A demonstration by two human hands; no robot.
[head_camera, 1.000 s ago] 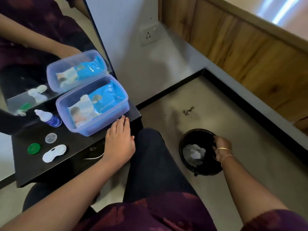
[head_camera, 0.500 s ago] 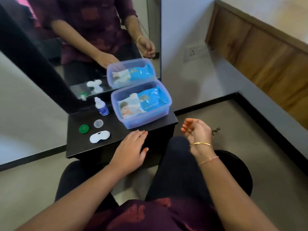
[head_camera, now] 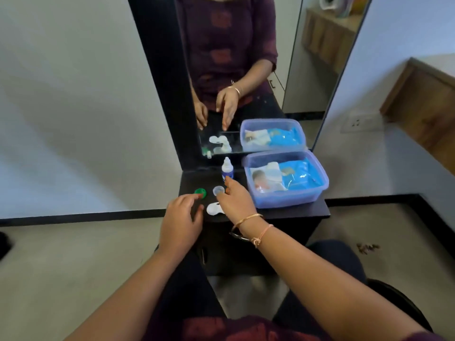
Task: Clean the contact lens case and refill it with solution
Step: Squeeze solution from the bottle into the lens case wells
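i'm seated at a small black table [head_camera: 307, 211] in front of a mirror [head_camera: 246, 70]. the white lens case [head_camera: 213, 208] lies open near the front edge, just beside my right hand [head_camera: 236, 201] at its nine o'clock. its two loose caps sit behind it – a green cap [head_camera: 200, 192] at eleven o'clock, a clear cap [head_camera: 218, 190] at twelve. the solution bottle [head_camera: 227, 168] stands upright further back, a lilac tub [head_camera: 285, 179] of wipes at its three o'clock. my left hand [head_camera: 181, 223] hovers loosely curled, holding nothing, fingertips near the green cap. my right hand is spread, empty, reaching towards the bottle. the case looks light, stiff and slick – likely to skid, so i'd pinch it at the narrow bridge between the wells.
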